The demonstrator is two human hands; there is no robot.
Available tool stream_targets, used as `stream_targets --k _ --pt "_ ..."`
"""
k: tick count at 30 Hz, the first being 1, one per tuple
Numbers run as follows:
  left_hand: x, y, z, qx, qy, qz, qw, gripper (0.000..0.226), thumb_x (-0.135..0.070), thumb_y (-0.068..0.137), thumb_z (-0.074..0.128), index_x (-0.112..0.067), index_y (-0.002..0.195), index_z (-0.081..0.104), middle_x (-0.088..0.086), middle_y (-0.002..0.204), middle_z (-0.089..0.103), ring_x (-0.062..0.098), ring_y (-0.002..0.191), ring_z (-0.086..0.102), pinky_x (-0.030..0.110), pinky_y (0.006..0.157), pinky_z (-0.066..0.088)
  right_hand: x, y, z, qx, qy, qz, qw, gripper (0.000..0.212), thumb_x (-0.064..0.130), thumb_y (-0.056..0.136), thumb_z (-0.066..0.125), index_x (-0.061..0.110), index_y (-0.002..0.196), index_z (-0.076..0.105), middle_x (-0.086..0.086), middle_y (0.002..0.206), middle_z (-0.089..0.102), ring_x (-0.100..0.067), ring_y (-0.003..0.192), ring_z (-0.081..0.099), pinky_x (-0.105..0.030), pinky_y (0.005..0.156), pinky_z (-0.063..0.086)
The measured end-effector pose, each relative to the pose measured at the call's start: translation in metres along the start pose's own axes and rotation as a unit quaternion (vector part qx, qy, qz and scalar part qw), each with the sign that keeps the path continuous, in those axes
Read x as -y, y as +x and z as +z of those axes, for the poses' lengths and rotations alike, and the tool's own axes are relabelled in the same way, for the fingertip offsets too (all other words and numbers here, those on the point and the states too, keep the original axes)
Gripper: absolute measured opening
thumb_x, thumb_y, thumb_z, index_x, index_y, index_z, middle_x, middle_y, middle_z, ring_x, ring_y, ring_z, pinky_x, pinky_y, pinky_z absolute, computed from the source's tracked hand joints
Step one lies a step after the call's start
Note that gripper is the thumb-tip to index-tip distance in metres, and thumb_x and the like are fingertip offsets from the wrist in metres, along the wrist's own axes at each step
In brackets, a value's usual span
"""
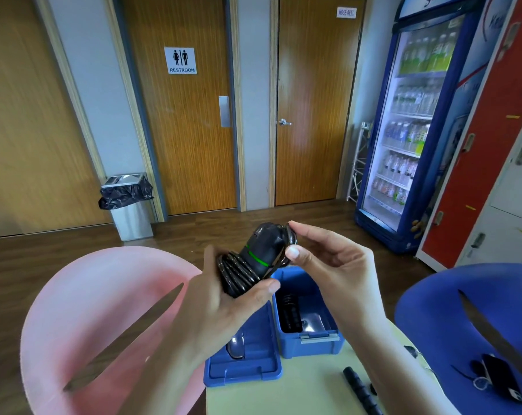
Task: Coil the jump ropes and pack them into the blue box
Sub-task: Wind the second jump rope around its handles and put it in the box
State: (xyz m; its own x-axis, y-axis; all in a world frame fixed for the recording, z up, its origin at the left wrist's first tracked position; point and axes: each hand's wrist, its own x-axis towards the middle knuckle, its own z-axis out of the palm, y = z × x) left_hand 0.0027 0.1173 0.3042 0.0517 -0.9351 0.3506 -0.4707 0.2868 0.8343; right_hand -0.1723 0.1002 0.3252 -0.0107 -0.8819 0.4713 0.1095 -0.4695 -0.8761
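Note:
A black jump rope (253, 259) with a green band on its handles is held in the air above the table, its cord wound around the handles. My left hand (223, 298) grips the bundle from below. My right hand (322, 259) pinches the cord's end loop at the top of the handles. Below them stands the open blue box (310, 342) with a coiled black rope (289, 313) inside. Its blue lid (244, 369) lies to the left of it. Another black handle (361, 390) lies on the table at the front.
The pale round table (298, 396) carries the box and lid. A pink chair (104, 319) stands at the left, a blue chair (469, 310) with a black phone (502, 381) on it at the right. A drinks fridge (409, 124), bin (128, 205) and doors stand behind.

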Motion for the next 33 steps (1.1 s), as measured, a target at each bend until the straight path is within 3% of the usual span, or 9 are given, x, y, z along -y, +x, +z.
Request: stream_targets --k 6,9,12,17,22,30,33 --pt "-0.002 -0.002 -0.001 -0.016 0.048 0.027 0.998 0.068 -0.076 0.054 0.063 -0.026 0.094 0.039 -0.014 0.068 0.063 0.012 0.053 0.058 0.024 0.048 0.043 0.006 0.0 0.004 -0.009 -0.077 -0.045 0.996 0.035 0.04 0.056 0.079 0.036 0.091 0.074 -0.009 0.066 0.07 -0.02 0.057 0.056 -0.033 0.06 0.05" --pt "0.0 -0.002 -0.002 -0.025 0.053 0.034 0.998 0.069 -0.076 0.054 0.063 -0.025 0.096 0.04 -0.008 0.066 0.065 0.013 0.055 0.061 0.031 0.051 0.048 0.006 0.005 0.003 0.004 -0.092 -0.062 0.994 0.035 0.041 0.058 0.082 0.034 0.091 0.073 -0.005 0.073 0.07 -0.024 0.066 0.063 -0.032 0.065 0.054" --pt "0.002 -0.003 -0.004 -0.029 0.053 0.038 0.997 0.067 -0.075 0.055 0.062 -0.025 0.095 0.041 -0.002 0.061 0.064 0.013 0.055 0.061 0.036 0.054 0.049 0.001 0.01 0.001 0.047 -0.077 -0.08 0.993 0.034 0.036 0.063 0.085 0.029 0.091 0.069 0.007 0.089 0.07 -0.011 0.088 0.067 -0.022 0.08 0.053" --pt "0.005 -0.003 -0.004 -0.018 0.056 0.047 0.997 0.067 -0.075 0.056 0.061 -0.025 0.095 0.039 -0.011 0.063 0.064 0.011 0.05 0.059 0.024 0.045 0.043 -0.005 0.007 0.009 0.015 -0.054 -0.091 0.994 0.031 0.024 0.061 0.082 0.02 0.089 0.07 -0.002 0.085 0.07 -0.015 0.079 0.067 -0.025 0.075 0.056" --pt "0.01 -0.002 -0.004 -0.042 0.066 0.042 0.996 0.069 -0.077 0.054 0.06 -0.028 0.097 0.037 -0.007 0.064 0.062 0.009 0.058 0.061 0.036 0.054 0.052 -0.004 0.004 0.02 -0.013 -0.06 -0.084 0.995 0.03 0.023 0.062 0.078 0.014 0.09 0.073 0.003 0.083 0.067 -0.005 0.072 0.066 -0.014 0.069 0.052" --pt "0.014 -0.004 -0.003 -0.05 0.082 0.05 0.994 0.068 -0.077 0.057 0.059 -0.03 0.098 0.034 -0.007 0.061 0.062 0.009 0.055 0.062 0.038 0.053 0.053 -0.003 0.007 0.02 0.003 -0.096 -0.067 0.993 0.031 0.027 0.065 0.079 0.023 0.095 0.074 0.003 0.088 0.074 -0.016 0.078 0.071 -0.021 0.073 0.056" --pt "0.016 -0.004 -0.004 -0.055 0.084 0.042 0.994 0.07 -0.08 0.057 0.06 -0.03 0.099 0.034 -0.007 0.062 0.062 0.01 0.056 0.062 0.039 0.054 0.053 -0.004 0.011 0.021 0.026 -0.131 -0.066 0.989 0.036 0.026 0.067 0.079 0.017 0.102 0.074 0.004 0.089 0.073 -0.014 0.082 0.071 -0.022 0.077 0.055"
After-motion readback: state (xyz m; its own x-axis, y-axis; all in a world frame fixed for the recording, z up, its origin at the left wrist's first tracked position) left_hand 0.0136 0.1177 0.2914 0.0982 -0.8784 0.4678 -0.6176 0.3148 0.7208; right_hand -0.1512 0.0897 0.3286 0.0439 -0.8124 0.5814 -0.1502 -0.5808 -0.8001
